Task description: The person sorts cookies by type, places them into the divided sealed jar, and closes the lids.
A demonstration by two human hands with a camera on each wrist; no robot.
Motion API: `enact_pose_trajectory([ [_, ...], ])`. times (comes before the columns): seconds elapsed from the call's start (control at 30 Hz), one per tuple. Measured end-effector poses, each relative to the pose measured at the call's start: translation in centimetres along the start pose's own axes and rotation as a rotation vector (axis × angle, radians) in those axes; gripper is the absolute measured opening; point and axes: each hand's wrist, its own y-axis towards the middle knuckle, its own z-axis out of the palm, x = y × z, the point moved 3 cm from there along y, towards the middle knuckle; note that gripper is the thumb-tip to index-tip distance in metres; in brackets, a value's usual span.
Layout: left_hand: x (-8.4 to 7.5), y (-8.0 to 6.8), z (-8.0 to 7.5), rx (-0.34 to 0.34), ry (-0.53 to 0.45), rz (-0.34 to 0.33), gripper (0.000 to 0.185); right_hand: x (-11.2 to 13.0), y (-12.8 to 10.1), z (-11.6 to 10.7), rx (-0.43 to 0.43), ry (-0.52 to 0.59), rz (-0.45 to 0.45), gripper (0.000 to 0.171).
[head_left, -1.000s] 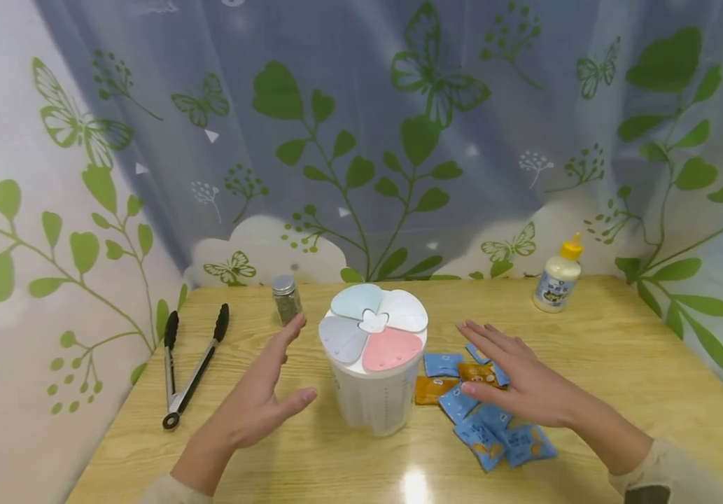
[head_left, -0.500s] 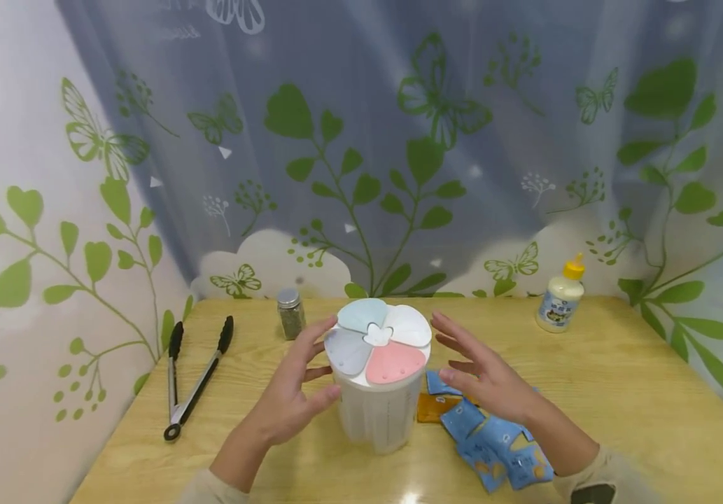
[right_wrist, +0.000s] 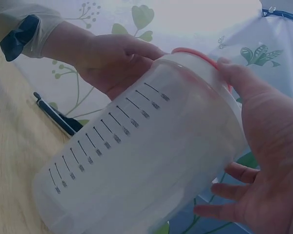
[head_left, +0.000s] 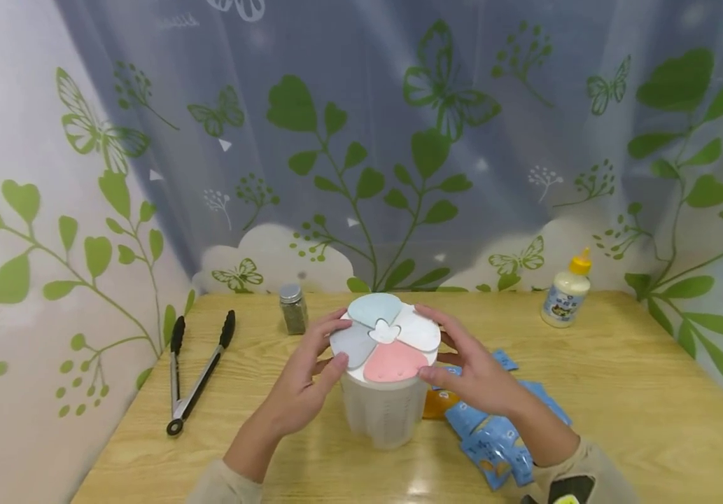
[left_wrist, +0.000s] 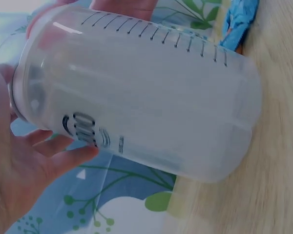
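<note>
Left to right on pale wooden table (head_left: 651,420): black-tipped metal tongs (head_left: 194,378), small glass spice jar (head_left: 293,309), frosted measuring container with petal-shaped pastel lid (head_left: 386,371) at centre, blue and orange snack packets (head_left: 493,434), yellow-capped white squeeze bottle (head_left: 565,292). Left hand (head_left: 301,388) and right hand (head_left: 477,374) gripping container at lid rim from opposite sides, fingers curled. Packets partly hidden behind right hand.

place: home kitchen corner | cues: tongs (head_left: 194,373), spice jar (head_left: 293,309), sauce bottle (head_left: 565,290)

Two bare hands, left hand (head_left: 298,392), right hand (head_left: 477,381), beige long sleeves ending at the wrists, right sleeve (head_left: 578,472) with a dark cuff patch and a small yellow-green spot, no rings or watch visible
</note>
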Motion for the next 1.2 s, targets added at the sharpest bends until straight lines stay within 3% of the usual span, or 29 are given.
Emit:
enact_pose_trajectory([
  [0.3,2.6,0.6,0.4,0.017,0.057,0.063,0.038,0.1,0.0,0.4,-0.036,-0.013,-0.002,0.072],
  [0.4,3.0,0.9,0.7,0.042,0.002,0.047,0.038,0.8,-0.1,0.4,-0.081,-0.005,-0.003,0.071],
  [0.53,3.4,1.0,1.1,0.058,-0.014,0.011,0.056,2.1,-0.3,0.4,-0.144,-0.014,0.025,0.070],
  [0.63,3.5,1.1,1.3,0.035,0.023,0.004,0.064,2.9,-0.4,0.5,-0.185,-0.103,0.058,0.071],
  [0.8,3.6,1.0,1.8,-0.004,0.033,0.019,0.058,3.4,-0.6,0.6,-0.248,-0.221,0.098,0.068],
  [1.03,-0.3,1.7,1.6,-0.129,-0.003,0.009,0.019,3.4,-0.7,0.6,-0.243,-0.084,0.173,0.060],
  [1.2,-0.3,1.9,1.5,-0.150,-0.013,-0.008,0.017,3.2,-0.6,0.8,-0.212,0.048,0.219,0.060],
])
